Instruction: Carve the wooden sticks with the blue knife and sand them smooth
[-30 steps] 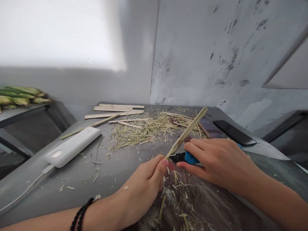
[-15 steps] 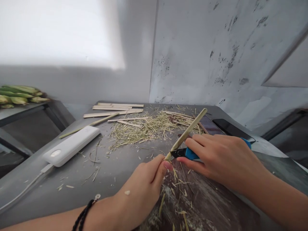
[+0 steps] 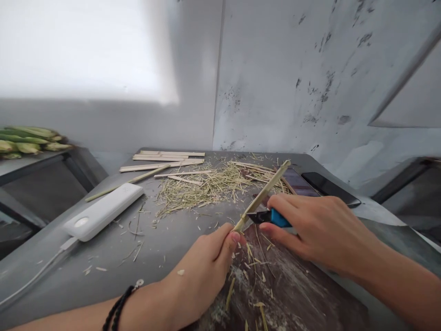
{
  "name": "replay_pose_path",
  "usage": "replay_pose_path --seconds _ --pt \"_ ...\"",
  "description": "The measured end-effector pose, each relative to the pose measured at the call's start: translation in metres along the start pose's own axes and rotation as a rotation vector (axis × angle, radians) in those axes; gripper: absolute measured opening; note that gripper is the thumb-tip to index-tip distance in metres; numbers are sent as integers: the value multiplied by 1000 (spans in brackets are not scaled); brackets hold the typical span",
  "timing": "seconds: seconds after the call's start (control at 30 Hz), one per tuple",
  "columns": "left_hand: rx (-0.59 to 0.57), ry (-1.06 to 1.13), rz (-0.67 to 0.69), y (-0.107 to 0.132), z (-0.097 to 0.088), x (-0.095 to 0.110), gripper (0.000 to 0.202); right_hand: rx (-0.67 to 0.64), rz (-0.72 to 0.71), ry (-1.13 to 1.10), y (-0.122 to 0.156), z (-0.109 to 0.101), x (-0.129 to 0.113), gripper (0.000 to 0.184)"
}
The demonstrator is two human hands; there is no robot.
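My left hand (image 3: 206, 262) is closed around the lower end of a pale green bamboo strip (image 3: 267, 189), which slants up and away to the right. In my right hand (image 3: 317, 230) is a blue and black utility knife (image 3: 272, 217), its grip partly hidden by my fingers. The knife's front end lies against the strip just above my left fingers. Thin shavings hang below the strip over a dark, worn board (image 3: 292, 285).
A heap of shavings (image 3: 206, 186) and several bamboo strips (image 3: 165, 158) lie across the grey table (image 3: 144, 271). A white power bank (image 3: 103, 211) with a cable sits left. Two phones, one a black phone (image 3: 327, 186), lie right. Green stalks (image 3: 27, 140) rest on another table.
The knife and my right hand have shifted slightly right and down, and more of the knife's black front shows. My left hand still grips the strip, whose tip has dipped slightly.
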State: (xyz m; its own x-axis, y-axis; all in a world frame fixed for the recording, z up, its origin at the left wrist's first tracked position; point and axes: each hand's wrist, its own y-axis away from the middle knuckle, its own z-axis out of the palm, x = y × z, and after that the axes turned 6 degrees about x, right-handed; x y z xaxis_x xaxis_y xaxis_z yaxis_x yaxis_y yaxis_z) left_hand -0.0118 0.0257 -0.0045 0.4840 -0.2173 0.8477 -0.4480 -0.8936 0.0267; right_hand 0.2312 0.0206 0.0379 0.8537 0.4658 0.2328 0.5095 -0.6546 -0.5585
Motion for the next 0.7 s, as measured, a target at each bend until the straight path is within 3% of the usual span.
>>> replay_pose_path --seconds 0.23,0.43,0.7 --pt "45 123 -21 -3 6 -10 44 -41 -55 -49 -1 19 -14 43" --pt "30 50 -39 -2 5 -6 46 -22 -28 69 -3 15 -14 43" --pt "45 -59 -19 -4 3 -1 45 -14 -114 223 -10 10 -12 40"
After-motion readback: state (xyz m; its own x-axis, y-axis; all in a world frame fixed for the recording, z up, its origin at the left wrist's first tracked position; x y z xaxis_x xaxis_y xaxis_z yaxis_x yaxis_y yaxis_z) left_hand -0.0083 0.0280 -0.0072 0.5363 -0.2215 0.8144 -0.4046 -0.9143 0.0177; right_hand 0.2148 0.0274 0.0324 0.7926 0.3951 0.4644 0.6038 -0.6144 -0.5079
